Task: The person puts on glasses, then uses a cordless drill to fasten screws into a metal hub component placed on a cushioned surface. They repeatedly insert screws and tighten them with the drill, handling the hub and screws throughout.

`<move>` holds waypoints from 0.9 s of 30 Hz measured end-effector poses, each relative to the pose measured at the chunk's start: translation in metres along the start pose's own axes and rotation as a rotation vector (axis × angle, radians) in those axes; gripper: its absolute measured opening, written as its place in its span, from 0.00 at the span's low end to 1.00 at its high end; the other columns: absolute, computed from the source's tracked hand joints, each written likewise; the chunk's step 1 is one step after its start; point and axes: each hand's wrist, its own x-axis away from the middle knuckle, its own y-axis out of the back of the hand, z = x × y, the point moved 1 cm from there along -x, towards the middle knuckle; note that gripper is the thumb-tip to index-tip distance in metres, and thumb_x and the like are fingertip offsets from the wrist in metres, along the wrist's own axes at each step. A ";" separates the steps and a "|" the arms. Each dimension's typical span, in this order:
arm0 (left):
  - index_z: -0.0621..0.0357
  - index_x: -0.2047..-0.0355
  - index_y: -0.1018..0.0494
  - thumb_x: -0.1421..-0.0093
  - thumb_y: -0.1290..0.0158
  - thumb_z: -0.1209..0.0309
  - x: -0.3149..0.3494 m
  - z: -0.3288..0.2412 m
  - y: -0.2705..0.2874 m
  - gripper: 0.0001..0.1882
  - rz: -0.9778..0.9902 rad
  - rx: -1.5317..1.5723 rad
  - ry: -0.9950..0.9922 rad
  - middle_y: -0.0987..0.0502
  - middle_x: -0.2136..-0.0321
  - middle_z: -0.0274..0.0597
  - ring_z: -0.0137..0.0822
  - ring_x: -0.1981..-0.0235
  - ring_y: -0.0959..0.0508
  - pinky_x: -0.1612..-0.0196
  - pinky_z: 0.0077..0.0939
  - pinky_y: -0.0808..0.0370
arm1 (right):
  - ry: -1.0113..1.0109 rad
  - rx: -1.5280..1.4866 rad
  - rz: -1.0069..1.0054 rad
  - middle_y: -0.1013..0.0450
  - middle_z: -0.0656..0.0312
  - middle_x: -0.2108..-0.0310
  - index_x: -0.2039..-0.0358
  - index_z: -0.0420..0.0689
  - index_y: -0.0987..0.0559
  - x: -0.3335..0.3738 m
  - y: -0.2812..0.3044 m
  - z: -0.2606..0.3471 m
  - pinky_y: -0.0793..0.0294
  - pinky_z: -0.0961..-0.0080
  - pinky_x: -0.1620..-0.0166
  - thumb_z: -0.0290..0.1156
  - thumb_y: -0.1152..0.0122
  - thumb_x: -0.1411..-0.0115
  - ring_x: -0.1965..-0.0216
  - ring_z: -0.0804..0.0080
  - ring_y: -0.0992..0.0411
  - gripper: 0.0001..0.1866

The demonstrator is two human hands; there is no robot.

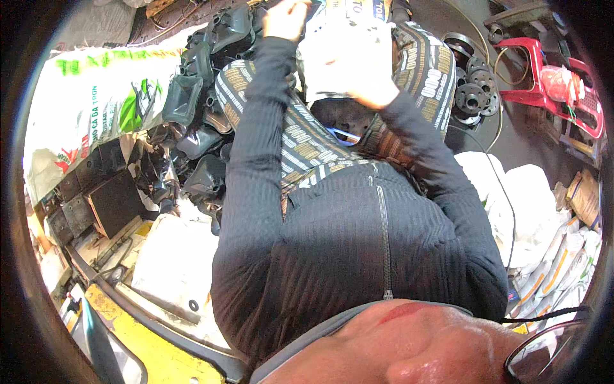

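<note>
A white plastic bag, partly washed out by glare, lies between my knees near the top of the view, with printing at its upper end. My right hand grips the bag's lower right corner; glare hides most of its fingers. Just left of the bag's upper end, my left hand is closed, its fingers curled. Whatever may be in it does not show. Below the bag, a dark hollow shows between my patterned trouser legs.
Many black moulded parts are heaped at the left beside a large printed white sack. Round metal discs are stacked at the right, near a red plastic stool. White bags and a thin cable lie at my right.
</note>
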 end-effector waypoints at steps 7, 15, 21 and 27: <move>0.39 0.57 0.22 0.43 0.49 0.58 0.025 0.130 -0.091 0.15 0.428 -0.485 0.341 0.21 0.58 0.44 0.46 0.54 0.23 0.50 0.40 0.27 | -0.565 0.633 0.726 0.60 0.43 0.32 0.32 0.59 0.54 0.031 -0.102 -0.069 0.47 0.28 0.44 0.54 0.34 0.51 0.36 0.27 0.59 0.52; 0.52 0.60 0.21 0.50 0.47 0.55 0.030 0.121 -0.112 0.21 0.799 -0.599 0.030 0.20 0.64 0.48 0.44 0.62 0.20 0.57 0.40 0.25 | -0.499 0.741 0.871 0.64 0.37 0.33 0.32 0.62 0.56 0.038 -0.111 -0.088 0.55 0.35 0.38 0.60 0.36 0.52 0.33 0.32 0.64 0.54; 0.46 0.62 0.21 0.52 0.43 0.56 0.023 0.101 -0.110 0.17 0.287 -0.494 0.215 0.20 0.63 0.44 0.45 0.61 0.20 0.61 0.45 0.23 | -0.306 0.796 0.826 0.61 0.30 0.35 0.31 0.56 0.58 0.048 -0.102 -0.104 0.54 0.49 0.35 0.58 0.37 0.51 0.36 0.29 0.54 0.55; 0.45 0.66 0.23 0.48 0.47 0.53 0.012 0.079 -0.087 0.14 -0.187 -0.493 0.245 0.24 0.65 0.39 0.45 0.59 0.22 0.58 0.52 0.27 | -0.275 0.835 0.828 0.60 0.36 0.33 0.31 0.61 0.59 0.044 -0.101 -0.107 0.44 0.48 0.38 0.56 0.35 0.51 0.37 0.29 0.52 0.55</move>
